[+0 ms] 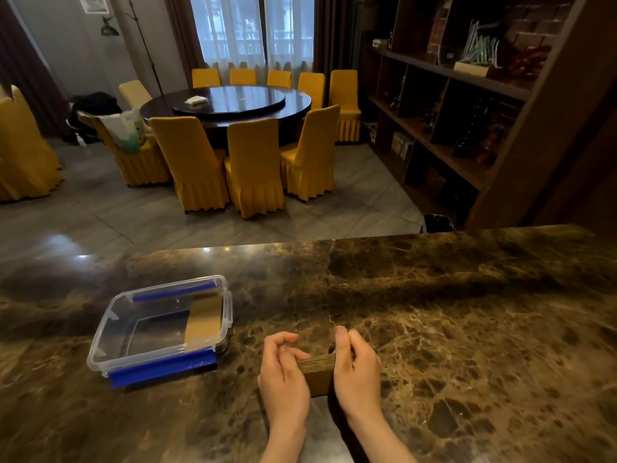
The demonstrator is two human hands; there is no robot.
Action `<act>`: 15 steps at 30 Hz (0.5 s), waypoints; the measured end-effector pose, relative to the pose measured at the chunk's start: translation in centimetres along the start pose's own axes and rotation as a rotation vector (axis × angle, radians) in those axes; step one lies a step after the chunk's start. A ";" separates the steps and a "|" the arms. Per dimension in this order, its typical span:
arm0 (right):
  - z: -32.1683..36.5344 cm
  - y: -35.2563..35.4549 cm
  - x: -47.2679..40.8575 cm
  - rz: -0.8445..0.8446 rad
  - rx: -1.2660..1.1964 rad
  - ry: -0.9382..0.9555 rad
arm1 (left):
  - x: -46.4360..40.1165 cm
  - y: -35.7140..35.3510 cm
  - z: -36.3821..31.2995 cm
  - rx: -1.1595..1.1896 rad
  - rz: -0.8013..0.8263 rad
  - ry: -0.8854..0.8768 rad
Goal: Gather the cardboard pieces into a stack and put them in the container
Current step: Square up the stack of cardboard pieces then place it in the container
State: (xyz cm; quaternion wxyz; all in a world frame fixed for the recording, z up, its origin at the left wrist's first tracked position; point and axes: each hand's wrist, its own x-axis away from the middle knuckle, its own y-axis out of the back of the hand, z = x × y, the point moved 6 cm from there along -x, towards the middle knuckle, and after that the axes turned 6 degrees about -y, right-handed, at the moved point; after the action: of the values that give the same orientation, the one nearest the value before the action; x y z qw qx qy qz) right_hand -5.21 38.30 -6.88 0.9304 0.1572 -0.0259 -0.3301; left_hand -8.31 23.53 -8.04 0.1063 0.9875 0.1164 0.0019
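Presently, the left hand (pixel 283 379) and right hand (pixel 357 372) grip a cardboard stack (pixel 319 374) between them above the marble counter (pixel 467 312), right of the clear container (pixel 160 325) holding one cardboard piece (pixel 203 320).

text: I read none | wall poster (pixel 94 3): print too small for me to make out | cardboard stack (pixel 317 374): faint marks on top edge, illegible | clear container (pixel 160 324): I see no label
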 end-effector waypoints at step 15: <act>-0.8 0.1 -0.3 0.020 0.050 -0.005 | 0.0 1.4 -4.2 -0.639 0.672 -0.549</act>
State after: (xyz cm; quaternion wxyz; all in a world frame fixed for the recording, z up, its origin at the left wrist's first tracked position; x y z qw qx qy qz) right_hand -5.27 38.72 -7.57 0.9294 0.1792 -0.0381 -0.3204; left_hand -8.10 23.10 -3.61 0.4214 0.8531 -0.2443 -0.1869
